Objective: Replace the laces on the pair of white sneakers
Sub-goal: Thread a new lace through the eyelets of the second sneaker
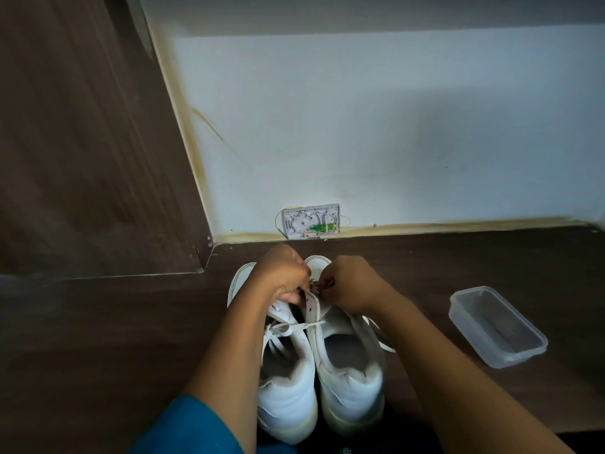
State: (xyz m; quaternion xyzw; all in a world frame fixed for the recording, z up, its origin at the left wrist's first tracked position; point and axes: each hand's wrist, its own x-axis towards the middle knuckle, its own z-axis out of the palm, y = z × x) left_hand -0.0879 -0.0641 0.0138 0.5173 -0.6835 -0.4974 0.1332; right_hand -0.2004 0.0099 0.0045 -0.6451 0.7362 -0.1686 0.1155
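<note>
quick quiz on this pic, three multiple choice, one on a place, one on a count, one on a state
1. Where is the tub relative to the sneakers?
A) to their left B) to their right C) on top of them
2. How many sneakers are there?
A) one B) two C) three
3. What are the left hand and right hand doing?
A) lying open and flat B) lifting the tub C) pinching at a lace

Answers:
1 B, the tub sits apart on the right side.
2 B, a pair stands side by side.
3 C, both hands curl their fingers at the lacing near the toes.
</note>
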